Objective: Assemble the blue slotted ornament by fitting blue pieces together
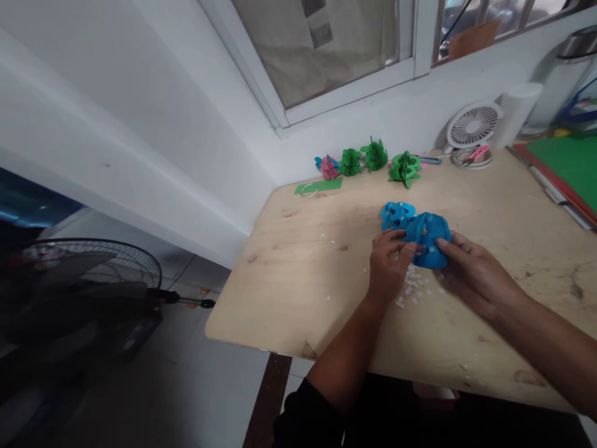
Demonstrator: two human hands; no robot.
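Over the wooden table I hold a blue layered paper cutout [430,249], dotted with small white squares, between both hands. My left hand [390,258] pinches its left edge. My right hand [471,264] grips the right side, thumb on top and the other fingers hidden below. Just behind it lies another blue paper cutout [397,214], also bearing small white bits; whether the two are joined I cannot tell. Several small white squares [415,287] are scattered on the tabletop beneath and in front of my hands.
Along the wall stand green paper turtle-like shapes [375,155] and a pink and blue one [328,167]. A green strip [326,185], pink scissors [477,154] on a tape roll [471,163], and a small white fan [474,127] sit at the back. Coloured sheets [564,162] lie right.
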